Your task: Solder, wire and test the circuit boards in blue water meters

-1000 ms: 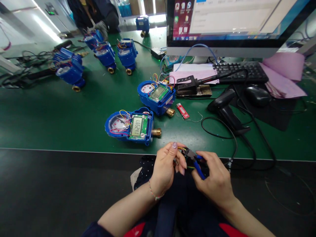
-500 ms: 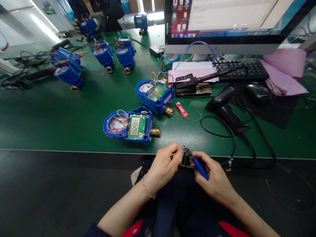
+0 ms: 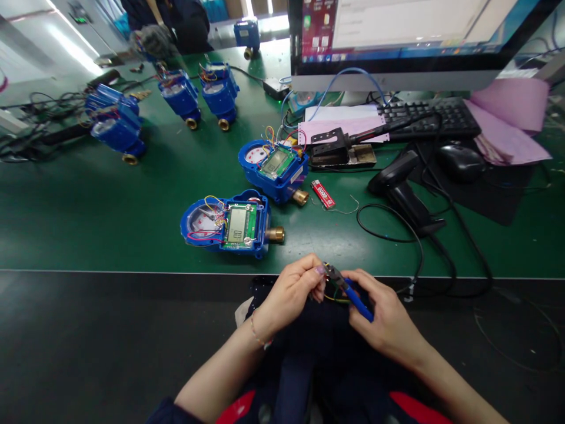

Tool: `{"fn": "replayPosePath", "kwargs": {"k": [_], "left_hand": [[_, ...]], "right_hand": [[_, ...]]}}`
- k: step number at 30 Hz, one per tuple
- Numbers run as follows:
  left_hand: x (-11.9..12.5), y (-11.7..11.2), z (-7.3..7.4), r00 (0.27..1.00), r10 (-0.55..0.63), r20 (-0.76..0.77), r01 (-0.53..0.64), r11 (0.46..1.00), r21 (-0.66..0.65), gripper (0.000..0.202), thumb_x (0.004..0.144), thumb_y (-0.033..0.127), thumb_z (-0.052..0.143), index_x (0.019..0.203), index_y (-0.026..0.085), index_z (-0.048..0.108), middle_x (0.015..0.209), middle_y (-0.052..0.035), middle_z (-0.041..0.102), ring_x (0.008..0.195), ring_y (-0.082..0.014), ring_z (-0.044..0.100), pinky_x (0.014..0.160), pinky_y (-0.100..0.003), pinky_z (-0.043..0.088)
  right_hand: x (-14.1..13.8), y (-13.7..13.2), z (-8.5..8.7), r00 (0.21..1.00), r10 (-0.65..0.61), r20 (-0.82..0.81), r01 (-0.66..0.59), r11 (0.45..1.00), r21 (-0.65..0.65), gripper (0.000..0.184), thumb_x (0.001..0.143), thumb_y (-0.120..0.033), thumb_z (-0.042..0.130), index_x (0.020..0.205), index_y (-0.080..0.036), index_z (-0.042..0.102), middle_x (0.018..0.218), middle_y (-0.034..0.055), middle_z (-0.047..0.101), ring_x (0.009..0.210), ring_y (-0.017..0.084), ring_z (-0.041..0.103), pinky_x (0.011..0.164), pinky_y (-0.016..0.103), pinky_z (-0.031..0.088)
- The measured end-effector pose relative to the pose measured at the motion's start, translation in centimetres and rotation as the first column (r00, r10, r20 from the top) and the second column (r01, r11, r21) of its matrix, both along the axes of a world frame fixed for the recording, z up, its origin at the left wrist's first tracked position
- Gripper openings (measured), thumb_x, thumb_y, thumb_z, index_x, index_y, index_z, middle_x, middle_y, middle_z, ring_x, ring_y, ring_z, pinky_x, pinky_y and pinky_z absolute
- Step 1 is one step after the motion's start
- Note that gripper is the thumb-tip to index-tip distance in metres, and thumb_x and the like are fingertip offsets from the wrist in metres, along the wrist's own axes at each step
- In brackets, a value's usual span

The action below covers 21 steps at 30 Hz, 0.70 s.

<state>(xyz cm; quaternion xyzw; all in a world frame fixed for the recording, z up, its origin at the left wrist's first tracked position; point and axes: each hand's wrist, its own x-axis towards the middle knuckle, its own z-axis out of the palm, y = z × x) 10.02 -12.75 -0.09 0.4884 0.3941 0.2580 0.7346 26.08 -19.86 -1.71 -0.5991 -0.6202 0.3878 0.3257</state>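
My right hand [image 3: 383, 309] is closed around the blue-handled cutting pliers [image 3: 358, 303], jaws pointing up and left. At the jaws, the fingertips of my left hand [image 3: 289, 294] are pinched together on a thin wire, mostly covered by the fingers. A loop of yellow wire [image 3: 336, 299] hangs below the pliers, between both hands. Beyond them on the table lies an opened blue meter [image 3: 202, 207] with a green circuit board, lit display and brass fitting. A second opened blue meter [image 3: 276, 191] sits just behind it.
A red battery [image 3: 323, 194] lies near a scanner [image 3: 404, 197] with a looping cable. Behind are a soldering iron stand [image 3: 331, 152], keyboard [image 3: 430, 121] and monitor [image 3: 388, 81]. Several blue meters [image 3: 177, 97] stand at the back left. A co-worker's gloved hand [image 3: 152, 41] is across the table.
My hands have barely moved; the yellow wire at my left fingers no longer shows. The near meter's display shows different characters. The co-worker's glove has shifted over the far meter.
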Motion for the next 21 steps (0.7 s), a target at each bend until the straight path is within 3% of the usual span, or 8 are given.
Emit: {"fn": "replayPosePath", "kwargs": {"k": [3, 6, 12, 17, 21], "left_hand": [[-0.1, 0.2, -0.5, 0.997, -0.021, 0.069, 0.025, 0.998, -0.056, 0.025, 0.084, 0.033, 0.047, 0.065, 0.017, 0.047, 0.058, 0.0016, 0.050, 0.053, -0.0101, 0.046, 0.056, -0.021, 0.038], [-0.4, 0.6, -0.8, 0.990, -0.073, 0.119, 0.081, 0.994, -0.069, 0.025, 0.085, 0.030, 0.046, 0.065, 0.016, 0.050, 0.061, 0.0013, 0.051, 0.059, -0.0109, 0.048, 0.061, -0.022, 0.038], [-1.1, 1.9, -0.7, 0.987, -0.160, -0.005, 0.160, 0.987, -0.003, 0.028, 0.086, 0.030, 0.048, 0.072, 0.014, 0.066, 0.071, -0.0014, 0.057, 0.070, -0.0123, 0.047, 0.069, -0.022, 0.034], [-1.3, 2.3, -1.7, 0.982, -0.167, 0.091, 0.181, 0.968, -0.175, 0.031, 0.082, 0.041, 0.057, 0.074, 0.014, 0.069, 0.056, 0.0019, 0.045, 0.056, -0.0090, 0.035, 0.057, -0.023, 0.025], [-1.3, 2.7, -2.6, 0.950, -0.166, 0.264, 0.254, 0.903, -0.347, 0.029, 0.075, 0.040, 0.066, 0.077, 0.011, 0.071, 0.057, -0.0004, 0.049, 0.054, -0.0075, 0.037, 0.054, -0.022, 0.025]], "right_hand": [[0.1, 0.2, 0.1, 1.000, 0.020, 0.010, -0.020, 0.999, -0.045, 0.032, 0.067, -0.014, 0.044, 0.097, -0.018, 0.054, 0.080, 0.0009, 0.054, 0.074, 0.014, 0.053, 0.069, 0.025, 0.044], [0.4, 0.3, 0.1, 0.997, 0.050, -0.056, -0.059, 0.983, -0.175, 0.029, 0.066, -0.015, 0.043, 0.093, -0.018, 0.054, 0.077, -0.0004, 0.055, 0.068, 0.013, 0.051, 0.065, 0.025, 0.042], [1.0, 0.6, -0.1, 0.991, 0.037, -0.129, -0.081, 0.931, -0.356, 0.028, 0.066, -0.017, 0.043, 0.092, -0.019, 0.055, 0.075, -0.0020, 0.054, 0.066, 0.012, 0.048, 0.061, 0.024, 0.037], [1.2, 1.2, 0.5, 0.982, 0.033, -0.188, -0.105, 0.917, -0.385, 0.024, 0.065, -0.021, 0.045, 0.087, -0.018, 0.054, 0.072, -0.0020, 0.052, 0.065, 0.012, 0.047, 0.061, 0.025, 0.036], [1.6, 1.7, 0.5, 0.965, 0.059, -0.255, -0.165, 0.895, -0.414, 0.021, 0.063, -0.025, 0.046, 0.082, -0.017, 0.053, 0.071, -0.0013, 0.052, 0.066, 0.013, 0.047, 0.060, 0.026, 0.035]]}}
